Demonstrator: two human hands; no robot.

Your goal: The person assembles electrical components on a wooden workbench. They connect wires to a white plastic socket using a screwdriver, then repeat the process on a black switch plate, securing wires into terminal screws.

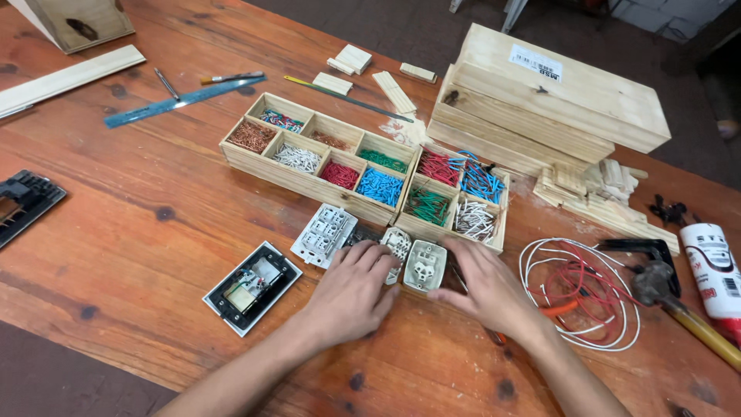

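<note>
Left hand [351, 292] lies palm-down on the wooden table [139, 208], fingers loosely spread and gripping nothing, fingertips touching a white switch module [397, 245]. Right hand [482, 289] is likewise flat and open, its fingertips against the side of a white socket insert [425, 265] lying just in front of the compartmented wooden tray [320, 154] of coloured wire offcuts. A coil of red and white wire [579, 293] lies beside the right wrist.

Two hands [351, 293], two compartment trays [320, 154], one ruler [181, 100].
</note>
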